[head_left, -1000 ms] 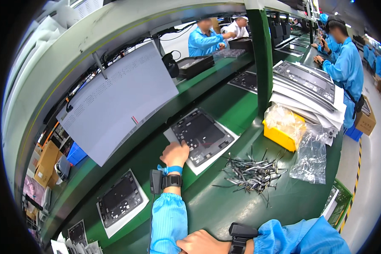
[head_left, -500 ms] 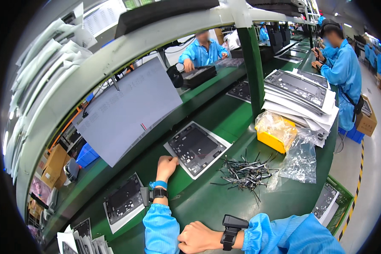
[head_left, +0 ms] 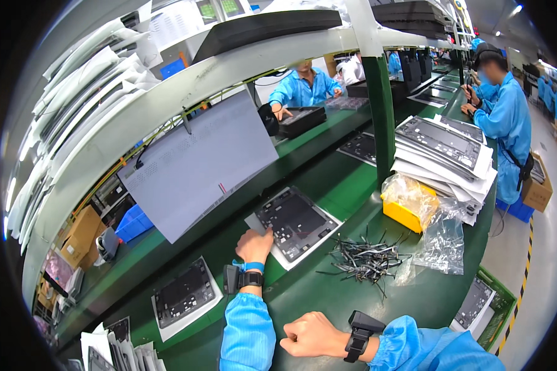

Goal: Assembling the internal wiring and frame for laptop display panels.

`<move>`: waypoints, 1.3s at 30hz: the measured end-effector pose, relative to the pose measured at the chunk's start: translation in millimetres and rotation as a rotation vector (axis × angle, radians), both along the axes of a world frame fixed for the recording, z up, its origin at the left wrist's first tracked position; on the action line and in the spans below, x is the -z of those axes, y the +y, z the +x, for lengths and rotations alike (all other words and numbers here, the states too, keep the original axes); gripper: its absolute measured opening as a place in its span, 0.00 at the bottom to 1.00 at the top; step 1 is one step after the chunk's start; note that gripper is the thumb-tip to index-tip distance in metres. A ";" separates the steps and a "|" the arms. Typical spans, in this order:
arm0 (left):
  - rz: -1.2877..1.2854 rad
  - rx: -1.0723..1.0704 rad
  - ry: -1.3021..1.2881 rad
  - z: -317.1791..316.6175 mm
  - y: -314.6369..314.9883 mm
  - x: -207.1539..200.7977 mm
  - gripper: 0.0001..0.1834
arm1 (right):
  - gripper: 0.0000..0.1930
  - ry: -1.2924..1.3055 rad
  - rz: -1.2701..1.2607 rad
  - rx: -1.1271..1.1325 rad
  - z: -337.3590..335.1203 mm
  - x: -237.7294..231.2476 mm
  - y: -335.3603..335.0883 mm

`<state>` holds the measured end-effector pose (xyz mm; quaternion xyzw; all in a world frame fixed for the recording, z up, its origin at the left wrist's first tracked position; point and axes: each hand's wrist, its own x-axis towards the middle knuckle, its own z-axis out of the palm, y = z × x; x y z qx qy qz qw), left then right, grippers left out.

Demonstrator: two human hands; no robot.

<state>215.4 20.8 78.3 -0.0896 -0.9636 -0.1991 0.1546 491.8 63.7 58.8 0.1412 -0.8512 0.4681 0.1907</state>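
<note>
My left hand (head_left: 254, 243) rests on the near left edge of a dark flat panel (head_left: 294, 219) that lies on a white sheet on the green bench (head_left: 291, 297). A black band and a blue strap sit on that wrist. My right hand (head_left: 312, 334) lies on the bench as a closed fist with nothing in it, a black wrist device just behind it. A loose heap of thin dark cable pieces (head_left: 363, 258) lies to the right of the panel.
A yellow bin (head_left: 405, 210) holding a clear bag, a loose clear bag (head_left: 442, 242) and a tall stack of panels on white sheets (head_left: 445, 151) stand right. Another panel (head_left: 184, 298) lies left. A green post (head_left: 384, 117) rises behind. People in blue coats work nearby.
The view has tilted up and shifted. My left hand has stayed at the panel's near left edge. My right fist has come further into view on the bench.
</note>
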 end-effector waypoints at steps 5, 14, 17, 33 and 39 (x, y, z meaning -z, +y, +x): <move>-0.113 -0.055 0.010 -5.8 -4.5 2.4 0.28 | 0.14 0.051 0.014 -0.037 -3.5 0.6 -4.5; 0.150 0.094 -0.166 -25.6 -21.3 4.6 0.23 | 0.13 0.046 0.005 -0.010 -5.0 0.5 -0.3; 0.316 0.042 -0.148 -25.6 -30.2 7.0 0.22 | 0.13 0.039 0.013 0.001 -2.9 -8.0 4.4; 1.050 0.109 0.208 8.1 -77.1 10.5 0.13 | 0.08 0.232 0.112 0.593 -15.9 -72.3 144.3; 1.142 0.107 0.362 66.8 -112.8 -4.0 0.15 | 0.08 -0.542 0.151 0.301 18.1 -90.4 218.2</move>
